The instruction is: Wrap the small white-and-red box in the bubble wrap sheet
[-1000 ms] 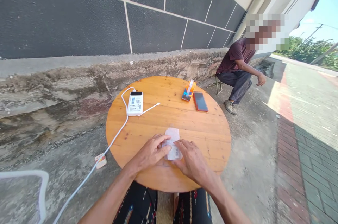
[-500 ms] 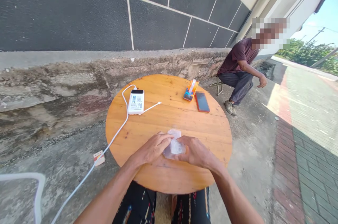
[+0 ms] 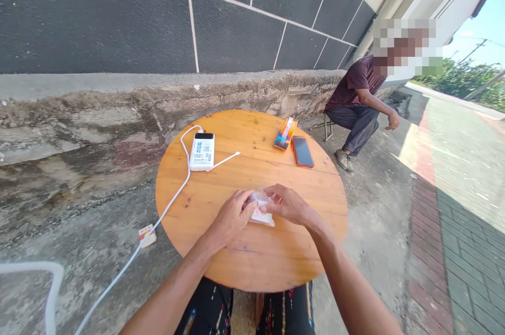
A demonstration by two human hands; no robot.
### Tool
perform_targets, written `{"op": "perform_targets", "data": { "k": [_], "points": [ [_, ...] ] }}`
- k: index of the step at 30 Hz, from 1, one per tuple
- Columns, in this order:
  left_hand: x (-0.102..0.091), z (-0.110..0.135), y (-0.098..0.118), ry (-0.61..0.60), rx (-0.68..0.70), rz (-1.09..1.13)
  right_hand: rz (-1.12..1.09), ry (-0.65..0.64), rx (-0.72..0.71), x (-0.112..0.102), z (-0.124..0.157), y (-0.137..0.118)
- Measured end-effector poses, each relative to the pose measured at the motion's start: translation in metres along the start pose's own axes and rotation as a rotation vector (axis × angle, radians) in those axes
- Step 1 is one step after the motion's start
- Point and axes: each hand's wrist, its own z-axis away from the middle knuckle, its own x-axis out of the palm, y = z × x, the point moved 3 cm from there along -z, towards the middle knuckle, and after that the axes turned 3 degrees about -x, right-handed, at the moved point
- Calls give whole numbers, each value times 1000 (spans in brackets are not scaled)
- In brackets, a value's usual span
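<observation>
A small white packet in clear plastic wrap [image 3: 263, 216] lies on the round wooden table [image 3: 252, 266] in front of me. My left hand [image 3: 235, 213] is closed around its left side, with the thumb on top. From the right, my right hand [image 3: 290, 203] grips the far side, its thumb resting on the packet and its curved fingers at the loose plastic. My fingers partly cover the wrap's far edge.
Toward the back left stands a white power bank [image 3: 202, 152] with a white cable [image 3: 173, 199] trailing off the table. A tape dispenser [image 3: 285, 134] and a phone [image 3: 303, 152] sit at the back right. A seated person [image 3: 357, 95] is beyond, near the wall.
The packet has turned and now lies flatter, slightly farther from me. My right hand has shifted up and right to its far side, and my left hand has moved slightly forward.
</observation>
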Motion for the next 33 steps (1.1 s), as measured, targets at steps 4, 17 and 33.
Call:
{"op": "perform_targets", "data": {
  "k": [4, 17, 33],
  "points": [
    [5, -8, -8, 50, -25, -51, -26, 257, 34, 13, 8, 10],
    [8, 28, 6, 142, -28, -234, -186, 314, -69, 41, 35, -7],
    [24, 55, -1, 329, 113, -79, -234, 403, -203, 55, 53, -9]
  ]
}}
